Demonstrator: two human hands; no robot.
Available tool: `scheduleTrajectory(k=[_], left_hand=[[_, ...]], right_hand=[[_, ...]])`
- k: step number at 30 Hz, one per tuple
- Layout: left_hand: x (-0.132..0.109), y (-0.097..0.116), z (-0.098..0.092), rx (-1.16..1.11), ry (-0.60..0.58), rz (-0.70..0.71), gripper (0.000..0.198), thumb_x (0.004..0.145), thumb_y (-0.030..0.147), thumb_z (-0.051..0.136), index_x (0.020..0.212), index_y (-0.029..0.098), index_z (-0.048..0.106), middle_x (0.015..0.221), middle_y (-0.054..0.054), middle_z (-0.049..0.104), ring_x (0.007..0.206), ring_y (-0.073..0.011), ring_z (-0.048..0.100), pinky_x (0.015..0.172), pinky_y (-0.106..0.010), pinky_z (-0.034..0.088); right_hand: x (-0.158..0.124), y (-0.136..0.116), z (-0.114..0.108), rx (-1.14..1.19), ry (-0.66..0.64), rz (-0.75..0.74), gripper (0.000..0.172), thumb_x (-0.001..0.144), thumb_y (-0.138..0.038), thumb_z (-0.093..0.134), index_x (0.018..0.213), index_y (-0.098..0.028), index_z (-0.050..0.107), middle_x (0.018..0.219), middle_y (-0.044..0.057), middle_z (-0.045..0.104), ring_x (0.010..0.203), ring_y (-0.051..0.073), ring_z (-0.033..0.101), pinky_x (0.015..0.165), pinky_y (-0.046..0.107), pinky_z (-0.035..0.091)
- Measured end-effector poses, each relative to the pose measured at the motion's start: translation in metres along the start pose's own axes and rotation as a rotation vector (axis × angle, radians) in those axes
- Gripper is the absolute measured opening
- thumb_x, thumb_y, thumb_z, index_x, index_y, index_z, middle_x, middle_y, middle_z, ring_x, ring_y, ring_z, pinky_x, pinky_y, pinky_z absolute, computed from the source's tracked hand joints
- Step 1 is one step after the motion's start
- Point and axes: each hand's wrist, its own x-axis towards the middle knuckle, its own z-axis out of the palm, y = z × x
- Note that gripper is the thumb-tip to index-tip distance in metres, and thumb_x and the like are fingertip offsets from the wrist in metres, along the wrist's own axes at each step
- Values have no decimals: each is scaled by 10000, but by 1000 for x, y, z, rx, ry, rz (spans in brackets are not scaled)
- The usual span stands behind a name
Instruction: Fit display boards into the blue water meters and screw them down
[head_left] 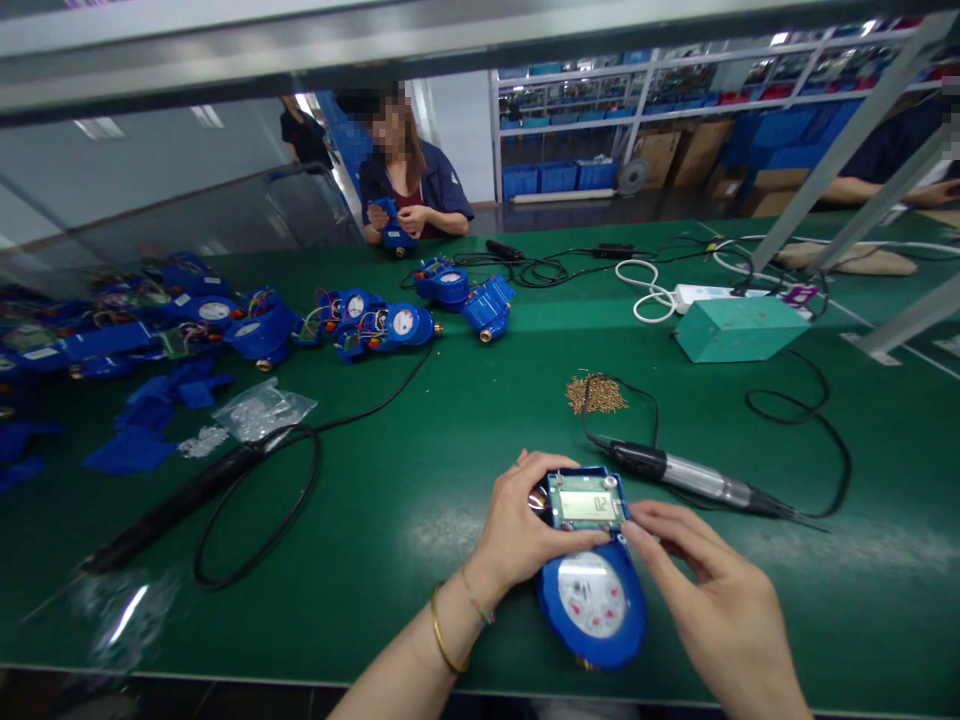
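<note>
A blue water meter [592, 590] lies on the green table [420, 490] near the front edge, with a round dial and a small circuit board carrying an LCD [589, 503] on its top part. My left hand [517, 525] wraps round the meter's upper left side, thumb on the board's lower edge. My right hand [712, 595] lies at the meter's right side, with its fingertips pinching the lower right corner of the board. An electric screwdriver [697, 478] rests on the table just beyond my right hand.
A pile of small brass screws [596, 393] lies behind the meter. A second black screwdriver [172, 505] with a looped cable is at the left. Several blue meters [375, 322], plastic bags [262, 408], a teal box [739, 328] and cables lie farther back. A person sits opposite holding a meter.
</note>
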Motion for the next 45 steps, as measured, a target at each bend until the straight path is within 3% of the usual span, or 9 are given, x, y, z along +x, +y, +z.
scheduleTrajectory(k=[6, 13, 17, 21, 25, 32, 36, 39, 45], left_hand=[[-1, -4, 2, -97, 11, 44, 585, 520, 276, 949, 1038, 205, 685, 1241, -101, 656, 1180, -271, 604, 1034, -404, 461], [-4, -2, 4, -16, 32, -30, 615, 507, 331, 952, 1061, 224, 707, 1304, -130, 627, 1287, -306, 549, 1077, -450, 451], [-6, 0, 4, 49, 16, -61, 619, 528, 378, 939, 1091, 254, 716, 1301, -119, 639, 1285, -318, 557, 1071, -458, 466], [-5, -1, -8, 92, -102, -56, 759, 542, 452, 923, 1232, 270, 666, 1386, -121, 594, 1314, -326, 538, 1108, -464, 434], [-1, -5, -23, 59, -282, 38, 680, 733, 412, 819, 1353, 258, 583, 1371, -110, 604, 1270, -277, 574, 1094, -413, 439], [5, -6, -25, 55, -262, 51, 587, 705, 374, 842, 1250, 270, 650, 1113, -50, 709, 1014, -237, 660, 928, -353, 504], [6, -5, -24, 35, -266, 23, 592, 674, 343, 864, 1226, 264, 668, 1094, -49, 714, 1002, -240, 660, 913, -344, 493], [4, -6, -23, -48, -237, -41, 615, 643, 316, 883, 1218, 238, 680, 1096, -64, 701, 1014, -245, 651, 921, -348, 489], [-4, -17, -9, -371, -148, -161, 631, 561, 319, 911, 1140, 217, 681, 1026, -44, 705, 931, -220, 659, 872, -340, 505]], right_hand=[[-5, 2, 7, 80, 16, -23, 279, 847, -447, 661, 766, -186, 718, 1105, 131, 696, 992, 261, 683, 867, 352, 575], [-8, -1, 7, -305, 49, -356, 274, 956, -329, 536, 1086, -177, 724, 1148, 90, 723, 1001, 258, 710, 913, 373, 563], [-12, 6, 5, -450, 35, -427, 306, 988, -308, 494, 1159, -160, 699, 1218, 83, 700, 1046, 269, 707, 930, 372, 561], [-12, 8, 7, -483, 55, -415, 341, 1006, -331, 460, 1166, -152, 703, 1206, 79, 705, 1031, 274, 712, 901, 366, 572], [-13, 8, 10, -481, 57, -402, 345, 1008, -316, 466, 1190, -133, 695, 1219, 90, 696, 1045, 272, 708, 922, 369, 564], [-10, 17, 5, -258, -8, -268, 360, 961, -370, 544, 1213, -164, 699, 1285, 88, 664, 1152, 269, 659, 1081, 410, 488], [10, 23, 1, 25, -250, -52, 658, 874, -445, 660, 1464, -219, 477, 1489, 92, 485, 1332, 296, 509, 1141, 494, 383], [26, 24, 1, 196, -383, 100, 719, 802, -442, 735, 1437, -195, 505, 1466, 121, 506, 1302, 309, 534, 1103, 469, 423], [29, 26, 2, 259, -440, 185, 621, 766, -422, 775, 1320, -208, 592, 1395, 113, 585, 1235, 288, 597, 1001, 362, 537]])
